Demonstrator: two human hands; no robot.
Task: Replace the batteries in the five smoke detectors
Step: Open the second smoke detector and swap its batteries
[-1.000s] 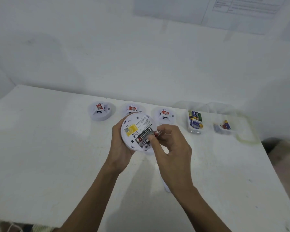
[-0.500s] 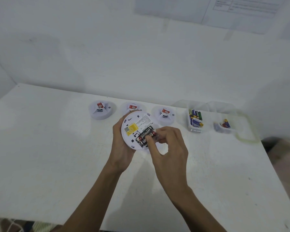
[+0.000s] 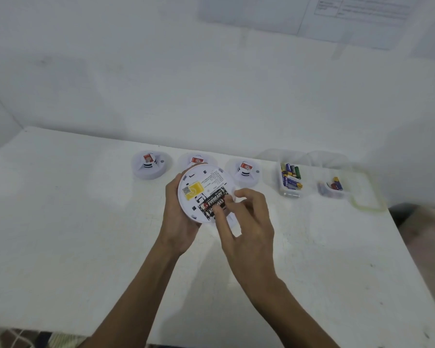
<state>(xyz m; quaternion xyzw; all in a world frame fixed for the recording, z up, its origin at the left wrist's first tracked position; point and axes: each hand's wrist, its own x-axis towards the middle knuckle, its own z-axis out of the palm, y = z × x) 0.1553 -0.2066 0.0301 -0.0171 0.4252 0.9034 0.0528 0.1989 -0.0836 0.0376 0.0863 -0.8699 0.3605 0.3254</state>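
Smoke detector (image 3: 201, 189) is off the table (image 3: 60, 222), back face up toward me, just in front of a row of three other detectors (image 3: 150, 167) and partly hiding the middle one. Left hand (image 3: 178, 222) holds it, curled round the left rim. Two batteries (image 3: 215, 198) lie side by side in the bay, long axis diagonal, lower left to upper right. Their labels read opposite ways, so I judge them loaded head to tail. Right hand (image 3: 251, 222) pinches the lower battery (image 3: 209, 209): thumb pad on the barrel, forefinger (image 3: 239, 194) hooked by its upper-right end, other fingers loosely curled, holding nothing. Risks: if the thumb lifts before that cell is fully seated, the contact spring may pop it out. Pushing too hard may tip the detector out of the one-handed rim grip. Polarity marks not readable, can't confirm. Spare cells sit in two clear tubs (image 3: 290, 194) to the right, well apart.
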